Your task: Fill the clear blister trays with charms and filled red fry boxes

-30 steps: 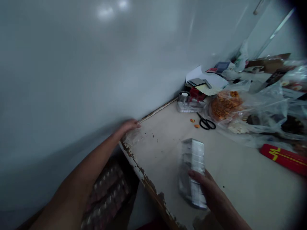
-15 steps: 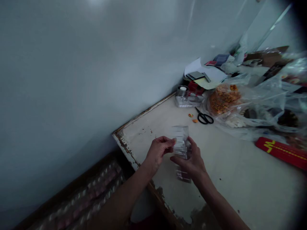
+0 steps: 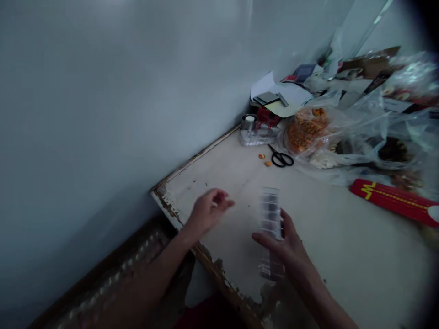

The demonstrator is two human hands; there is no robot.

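My right hand [image 3: 286, 240] grips a long clear plastic case [image 3: 270, 212] divided into several compartments, fingers on its right side and thumb across the front. The case is held upright over the table, blurred by motion. To its left, apart from it, my left hand [image 3: 209, 210] is in the air with loosely curled fingers and the thumb held off; nothing shows in it. Beyond the hands, black-handled scissors [image 3: 281, 159] lie beside two small orange pieces [image 3: 267, 163].
The worn white table [image 3: 219, 169] meets the wall at the left. Toward the back stand a clear plastic box [image 3: 259, 137], papers [image 3: 295, 93] and a bag of orange pieces [image 3: 303, 132]. A red and yellow packet [image 3: 394, 201] lies right. Blurred clear-wrapped items [image 3: 137, 260] sit below the table edge.
My left hand has let go of the plastic case and moved left. My right hand has moved slightly right and down with the case. The view has shifted a little.
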